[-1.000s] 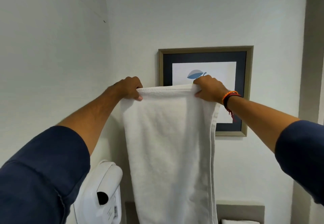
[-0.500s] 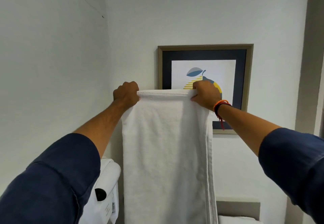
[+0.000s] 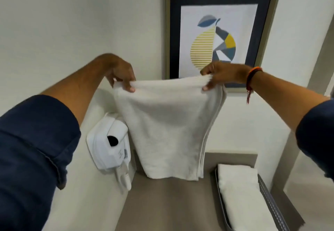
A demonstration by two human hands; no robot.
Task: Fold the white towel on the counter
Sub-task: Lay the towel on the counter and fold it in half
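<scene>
The white terry towel hangs in the air above the grey-brown counter, stretched by its top edge between 2 bare hands. The left hand pinches the towel's upper left corner, thumb in front and fingers curled behind the cloth. The right hand pinches the upper right corner the same way, with an orange and black thread bracelet on its wrist. Both arms wear rolled-up dark blue sleeves.

The towel is already doubled lengthwise: several layered edges show down its right side. Its bottom edge sits at the rear part of the counter; whether it touches the surface or hangs just above it cannot be told.

To the left of the towel, a white wall-mounted hair dryer is fixed to the side wall, partly overlapped by the towel's left edge. Above and behind the towel hangs a gold-framed picture of a striped yellow pear; the towel's top edge and the right hand cover its lower part. To the right of the towel and nearer the camera, a grey perforated metal tray rests on the counter and holds a folded white towel.
</scene>
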